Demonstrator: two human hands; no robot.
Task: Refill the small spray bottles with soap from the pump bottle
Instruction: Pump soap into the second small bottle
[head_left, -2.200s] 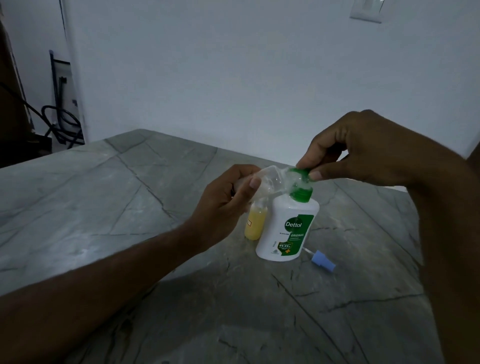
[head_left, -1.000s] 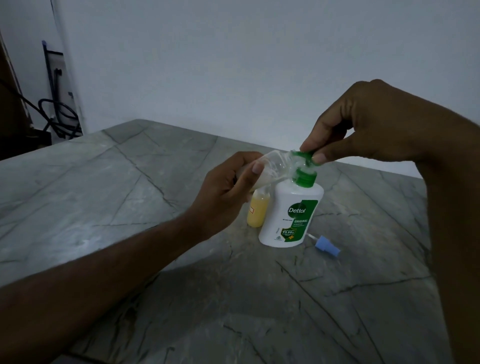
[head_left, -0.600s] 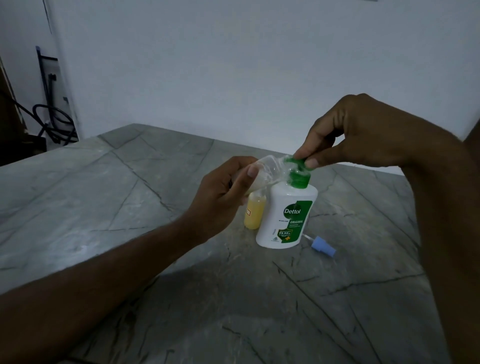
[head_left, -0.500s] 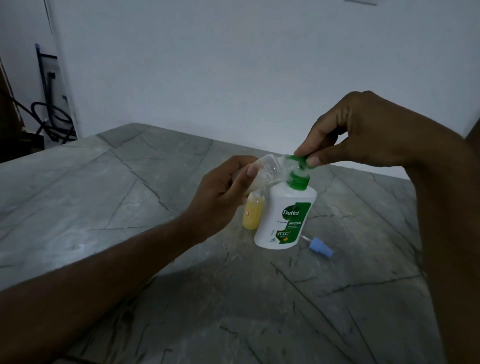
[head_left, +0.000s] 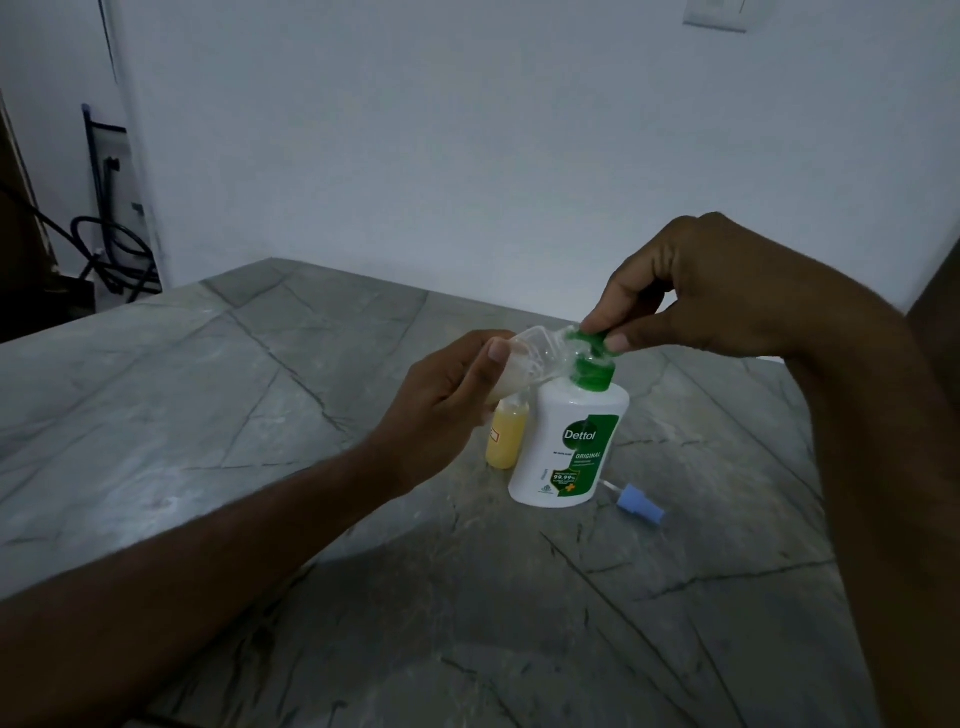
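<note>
**Pumping soap into a tilted spray bottle**

Across the whole lower view, a grey stone table (head_left: 218, 415) with dark veins, set against a plain white wall (head_left: 467, 130); cables and a dark frame off in the far left corner.

Near the table's middle, standing upright, a white pump bottle (head_left: 569, 441) with a green label and green collar. Above it, the right hand (head_left: 727, 296), fingers curled down, thumb and forefinger tips pressed on the green pump head (head_left: 592, 343). Closed on that head, not merely resting near it.

To the left, the left hand (head_left: 441, 405), wrapped around a clear spray bottle (head_left: 530, 358) held tilted, open mouth up against the pump spout. Thumb laid along the bottle's upper side, other fingers closed beneath. Pale liquid visible in the lower part; exact fill level hard to judge in the dim light.

Just behind and touching or nearly touching the pump bottle's left side, a second small bottle (head_left: 506, 439), upright, filled with yellowish soap. Whether capped, hidden by the left hand.

Smallest, lying on the table to the right of the pump bottle, a blue spray cap (head_left: 639, 501) with its thin dip tube pointing back toward the bottle.

Judged step: filling in progress, mouth to spout. Next likely needed: further presses with mouth and spout kept aligned, then righting the clear bottle and fitting the blue cap, tube first.
</note>
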